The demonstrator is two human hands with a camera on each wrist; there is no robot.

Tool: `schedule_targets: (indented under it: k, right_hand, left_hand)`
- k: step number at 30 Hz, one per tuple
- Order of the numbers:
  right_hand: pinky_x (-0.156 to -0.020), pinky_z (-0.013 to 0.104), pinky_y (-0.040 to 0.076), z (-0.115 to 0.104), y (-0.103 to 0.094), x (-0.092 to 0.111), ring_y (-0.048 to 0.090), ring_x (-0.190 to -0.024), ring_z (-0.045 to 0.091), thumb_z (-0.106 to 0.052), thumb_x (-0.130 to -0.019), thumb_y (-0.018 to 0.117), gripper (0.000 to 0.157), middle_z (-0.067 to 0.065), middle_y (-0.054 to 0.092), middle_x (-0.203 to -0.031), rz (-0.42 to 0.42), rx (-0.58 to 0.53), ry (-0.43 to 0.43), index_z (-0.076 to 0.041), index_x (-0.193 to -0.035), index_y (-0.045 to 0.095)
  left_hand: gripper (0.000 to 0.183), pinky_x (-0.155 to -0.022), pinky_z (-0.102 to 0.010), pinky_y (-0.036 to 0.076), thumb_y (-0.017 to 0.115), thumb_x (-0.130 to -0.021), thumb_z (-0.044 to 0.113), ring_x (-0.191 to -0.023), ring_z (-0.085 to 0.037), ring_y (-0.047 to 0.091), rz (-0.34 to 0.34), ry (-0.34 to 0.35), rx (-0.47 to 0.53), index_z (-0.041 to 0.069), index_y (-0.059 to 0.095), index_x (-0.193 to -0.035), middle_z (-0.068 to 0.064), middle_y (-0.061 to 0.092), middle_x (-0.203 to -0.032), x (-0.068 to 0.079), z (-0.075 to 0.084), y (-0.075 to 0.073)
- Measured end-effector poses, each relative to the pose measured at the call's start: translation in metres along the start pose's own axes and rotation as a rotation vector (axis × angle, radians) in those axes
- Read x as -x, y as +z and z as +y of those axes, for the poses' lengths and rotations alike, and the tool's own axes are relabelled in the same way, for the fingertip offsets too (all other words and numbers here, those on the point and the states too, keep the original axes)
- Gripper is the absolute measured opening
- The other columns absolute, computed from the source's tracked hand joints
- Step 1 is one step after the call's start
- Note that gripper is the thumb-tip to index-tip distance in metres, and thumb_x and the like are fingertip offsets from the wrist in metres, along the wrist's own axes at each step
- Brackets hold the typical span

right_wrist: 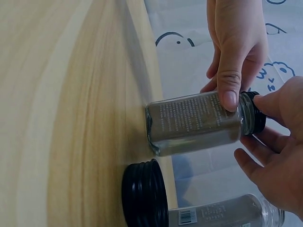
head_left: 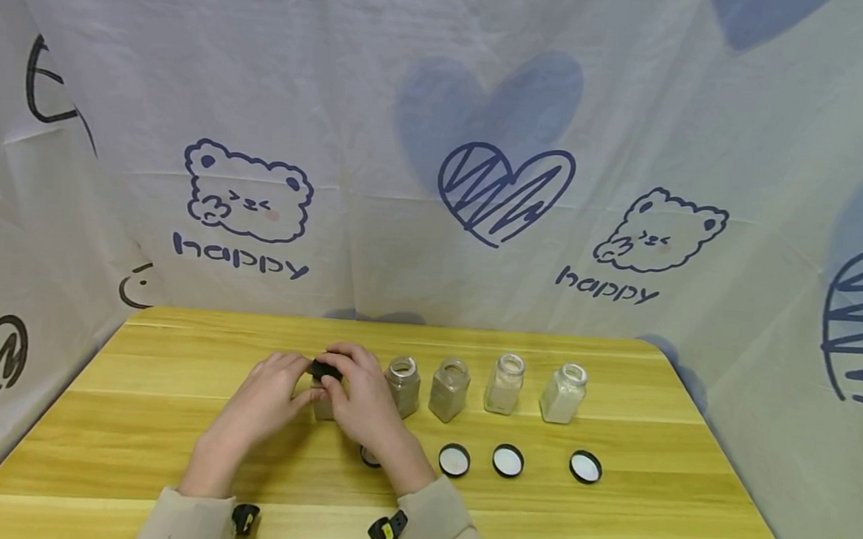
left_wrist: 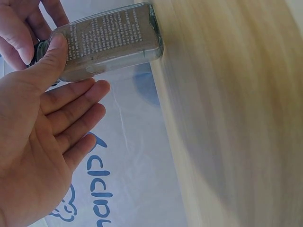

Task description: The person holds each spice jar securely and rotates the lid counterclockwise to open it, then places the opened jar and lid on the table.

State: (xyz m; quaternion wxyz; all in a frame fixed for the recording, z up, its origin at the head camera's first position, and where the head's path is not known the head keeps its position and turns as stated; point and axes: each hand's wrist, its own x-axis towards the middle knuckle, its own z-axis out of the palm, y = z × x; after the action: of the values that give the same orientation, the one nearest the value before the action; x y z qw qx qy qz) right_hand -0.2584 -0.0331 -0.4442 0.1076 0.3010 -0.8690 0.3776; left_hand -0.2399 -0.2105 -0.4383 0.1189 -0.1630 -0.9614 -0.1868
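At the left end of a row of jars stands a square glass spice jar [head_left: 323, 411], filled with brownish powder and printed with small text. My left hand [head_left: 260, 408] holds this jar [right_wrist: 189, 120] just below its neck, thumb against the near face. A black screw lid [right_wrist: 258, 112] sits on the jar's mouth. Around that lid [head_left: 326, 370], my right hand [head_left: 368, 403] curls its thumb and fingers. In the left wrist view, the jar [left_wrist: 111, 40] stands on the table, its printed side showing. Whether the lid is fully tightened cannot be seen.
To the right stand several lidless jars: two with brownish powder [head_left: 403, 389] [head_left: 449, 392], one beige [head_left: 504, 387], one whitish [head_left: 564, 396]. Several black lids with pale insides [head_left: 454, 461] lie before them on the wooden table [head_left: 647, 518]. A printed cloth [head_left: 373, 240] hangs behind.
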Motion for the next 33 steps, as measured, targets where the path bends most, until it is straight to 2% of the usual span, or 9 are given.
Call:
schedule_targets:
  k: [7,18,27,33]
  right_hand:
    - [-0.112,0.041,0.048,-0.001,-0.001,0.003,0.052,-0.137,0.026,-0.014,-0.107,0.059,0.029,0.006,0.058,-0.144,0.003,0.005,0.006,-0.009,-0.135,0.068]
    - [-0.110,0.041,0.049,-0.004,-0.003,0.006,0.053,-0.135,0.026,-0.015,-0.107,0.060,0.031,0.008,0.058,-0.143,0.055,-0.025,0.001,-0.009,-0.137,0.066]
    - [-0.102,0.043,0.055,-0.009,-0.010,0.007,0.059,-0.120,0.028,-0.024,-0.106,0.062,0.044,0.015,0.053,-0.135,0.118,-0.164,0.035,-0.007,-0.147,0.056]
    - [-0.100,0.041,0.056,-0.010,-0.019,0.012,0.059,-0.110,0.024,-0.020,-0.103,0.069,0.048,0.013,0.051,-0.128,0.120,-0.269,0.061,-0.007,-0.147,0.056]
  left_hand:
    - [0.041,-0.106,-0.061,0.046,0.078,-0.094,0.023,-0.120,-0.044,0.060,0.002,0.007,0.004,-0.006,0.068,-0.120,-0.022,0.070,-0.119,0.001,0.002,0.000]
    - [0.041,-0.105,-0.061,0.046,0.079,-0.094,0.025,-0.119,-0.044,0.061,0.003,0.014,0.006,-0.006,0.069,-0.119,-0.022,0.070,-0.118,0.003,0.003,0.002]
    - [0.035,-0.104,-0.062,0.047,0.080,-0.093,0.022,-0.116,-0.044,0.062,0.017,0.013,0.043,-0.004,0.071,-0.115,-0.020,0.071,-0.116,0.003,0.001,0.000]
    - [0.034,-0.105,-0.063,0.046,0.080,-0.093,0.022,-0.117,-0.044,0.061,0.022,0.020,0.045,-0.004,0.071,-0.114,-0.022,0.071,-0.118,0.000,-0.001,0.000]
